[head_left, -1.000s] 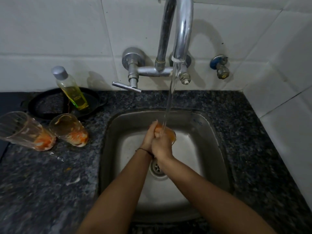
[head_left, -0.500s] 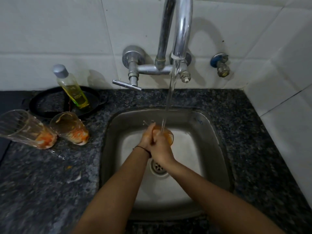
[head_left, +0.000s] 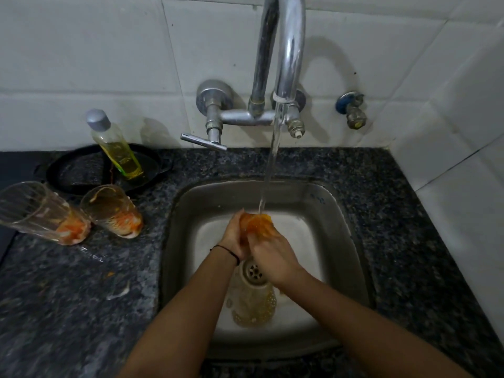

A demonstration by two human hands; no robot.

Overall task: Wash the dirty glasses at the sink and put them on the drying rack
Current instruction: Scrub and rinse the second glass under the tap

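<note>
Over the steel sink (head_left: 338,214) both my hands hold one dirty glass (head_left: 257,223) with orange residue, under the running water from the tap (head_left: 290,50). My left hand (head_left: 234,236) grips its left side. My right hand (head_left: 268,255) wraps it from below and the right. Most of the glass is hidden by my fingers. Two more dirty glasses stand on the dark granite counter at the left: a tall one (head_left: 41,211) and a shorter one (head_left: 111,210), both smeared orange at the base. Orange-tinted water pools near the drain (head_left: 253,271).
A bottle of yellow liquid (head_left: 116,148) stands in a black pan (head_left: 73,173) at the back left. The tap lever (head_left: 203,141) juts out left over the counter. A small wall valve (head_left: 353,110) is at the right. White tiled walls close the back and right.
The glass has turned a little in my hands under the stream. Orange water now runs down to the drain and pools in the basin.
</note>
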